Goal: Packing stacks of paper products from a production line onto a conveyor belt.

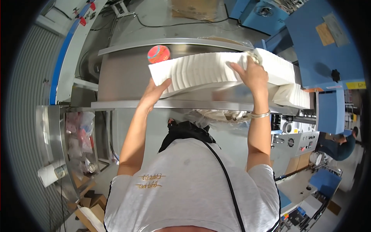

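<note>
My left hand [154, 92] grips the near end of a long, curved stack of thin white sheets [201, 71], thumb pressed against its near side, while my right hand [254, 75] clasps it farther right, fingers over the top edge. Under it runs a shiny metal channel [121, 75], with a round red object [159, 54] just beyond the stack's left end. A second white bundle [293, 96] sits to the right, near a blue machine [328, 42].
</note>
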The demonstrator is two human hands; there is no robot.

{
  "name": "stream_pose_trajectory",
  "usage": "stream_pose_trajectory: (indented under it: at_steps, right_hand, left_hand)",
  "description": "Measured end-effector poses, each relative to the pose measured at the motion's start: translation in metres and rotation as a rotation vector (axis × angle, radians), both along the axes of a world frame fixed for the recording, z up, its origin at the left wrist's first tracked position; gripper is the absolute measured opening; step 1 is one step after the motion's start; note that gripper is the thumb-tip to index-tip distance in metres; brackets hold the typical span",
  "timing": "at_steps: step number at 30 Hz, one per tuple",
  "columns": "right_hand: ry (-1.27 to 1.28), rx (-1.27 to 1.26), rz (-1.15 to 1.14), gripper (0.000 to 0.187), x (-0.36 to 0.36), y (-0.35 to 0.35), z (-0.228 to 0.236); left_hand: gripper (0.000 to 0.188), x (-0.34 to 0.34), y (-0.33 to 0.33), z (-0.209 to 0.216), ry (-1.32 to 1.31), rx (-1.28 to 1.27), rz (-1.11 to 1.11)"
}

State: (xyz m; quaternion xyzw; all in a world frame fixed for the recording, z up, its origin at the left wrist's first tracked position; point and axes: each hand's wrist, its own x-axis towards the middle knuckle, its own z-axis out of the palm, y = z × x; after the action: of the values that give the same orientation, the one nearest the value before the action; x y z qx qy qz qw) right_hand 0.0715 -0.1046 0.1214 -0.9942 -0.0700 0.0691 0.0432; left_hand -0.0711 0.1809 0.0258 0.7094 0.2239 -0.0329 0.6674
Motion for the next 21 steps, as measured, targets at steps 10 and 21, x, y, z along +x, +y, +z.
stream_pose_trajectory:
  at_steps: [10, 21]
  right_hand:
    - [0.110, 0.314, 0.478, 0.085, 0.023, 0.241, -0.093]
    - [-0.734, 0.792, 0.218, 0.055, -0.040, 0.097, 0.033]
  left_hand:
    - [0.053, 0.003, -0.012, 0.008, -0.156, -0.110, -0.099]
    - [0.062, -0.002, -0.003, 0.010, 0.005, -0.094, 0.018]
